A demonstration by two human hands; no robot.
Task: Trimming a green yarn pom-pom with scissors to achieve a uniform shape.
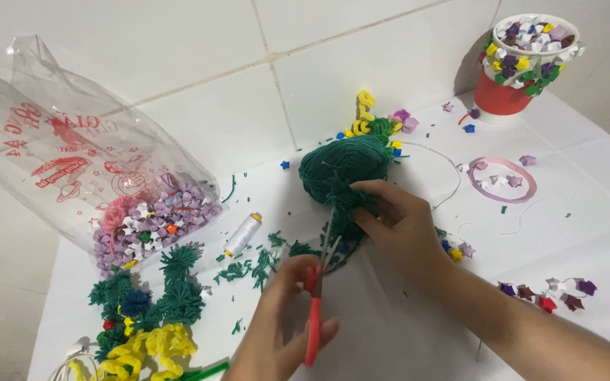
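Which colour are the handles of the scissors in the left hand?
Red. The scissors in the left hand show best in the head view.

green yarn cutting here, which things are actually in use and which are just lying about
In use: left hand with red scissors; right hand pinching a green yarn tuft; green yarn ball.

Lying about: white thread spool, bag of paper stars, decorated red cup, pink tape ring.

The ball of green yarn (344,164) looks soft, fuzzy and matt. The scissors (317,300) have shiny metal blades and glossy red plastic handles. The bag (51,148) is clear, crinkled glossy plastic. The desk (404,331) wears smooth matt white covering.
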